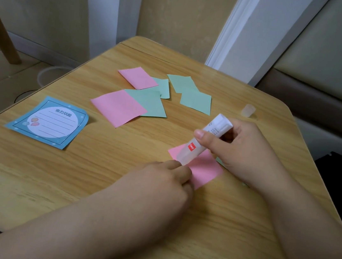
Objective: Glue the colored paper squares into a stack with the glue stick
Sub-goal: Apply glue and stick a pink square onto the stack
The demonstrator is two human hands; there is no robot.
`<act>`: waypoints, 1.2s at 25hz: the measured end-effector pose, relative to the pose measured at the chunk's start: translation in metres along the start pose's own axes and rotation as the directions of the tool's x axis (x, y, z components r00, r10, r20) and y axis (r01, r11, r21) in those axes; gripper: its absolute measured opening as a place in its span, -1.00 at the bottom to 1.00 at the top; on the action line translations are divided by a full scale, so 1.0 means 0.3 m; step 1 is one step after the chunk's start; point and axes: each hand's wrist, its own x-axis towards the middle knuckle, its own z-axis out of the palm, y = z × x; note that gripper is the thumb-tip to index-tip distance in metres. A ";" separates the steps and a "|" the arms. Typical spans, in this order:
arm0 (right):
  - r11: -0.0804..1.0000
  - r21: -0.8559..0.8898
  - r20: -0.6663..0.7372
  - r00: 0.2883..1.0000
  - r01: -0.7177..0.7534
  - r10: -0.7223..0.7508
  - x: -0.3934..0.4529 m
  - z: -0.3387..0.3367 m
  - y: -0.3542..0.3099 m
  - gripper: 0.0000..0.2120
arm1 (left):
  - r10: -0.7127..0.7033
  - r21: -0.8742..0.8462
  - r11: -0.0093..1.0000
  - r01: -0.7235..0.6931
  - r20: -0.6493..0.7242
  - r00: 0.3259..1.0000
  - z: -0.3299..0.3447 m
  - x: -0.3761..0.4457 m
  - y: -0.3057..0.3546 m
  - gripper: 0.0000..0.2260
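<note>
On the wooden table [98, 185], near its right edge: gluing step under way. Right hand [242, 151] wrapped around uncapped glue stick [202, 139], tip down on pink paper square [204, 170]; left hand [165, 182], fingers bent, pinning that square's near corner. Green edge peeking from beneath. Loose pink and green squares [148, 96] farther back, clear cap [248, 110] beside. Likely next: covering the sheet evenly, then fetching and aligning another square.

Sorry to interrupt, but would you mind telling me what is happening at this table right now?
A person is gluing paper squares. The right hand holds an uncapped glue stick tip-down on a pink square, while the left hand pins that square's near edge to the wooden table. A green edge peeks out beneath it. More pink and green squares lie loose farther back, the cap to the right, and a blue notepad to the left.
</note>
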 end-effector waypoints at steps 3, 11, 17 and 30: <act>1.000 0.005 -0.003 1.000 0.004 -0.004 0.004 -0.003 0.009 -0.78 | 0.006 -0.004 1.000 -0.006 0.015 1.000 0.000 -0.002 -0.003 -0.86; 0.999 -0.009 -0.092 0.995 -0.032 0.031 0.032 -0.058 0.054 -0.83 | 0.005 -0.018 1.000 -0.004 0.036 0.999 -0.008 0.002 -0.004 -0.89; 0.995 -0.083 -0.157 0.987 -0.054 0.041 0.032 -0.082 0.060 -0.75 | -0.034 -0.023 0.999 0.035 0.050 0.998 -0.010 -0.004 0.000 -0.84; 0.999 -0.013 -0.131 0.990 -0.051 0.049 -0.039 -0.024 0.023 -0.77 | -0.044 0.001 0.999 0.044 0.008 0.999 -0.021 -0.006 0.002 -0.63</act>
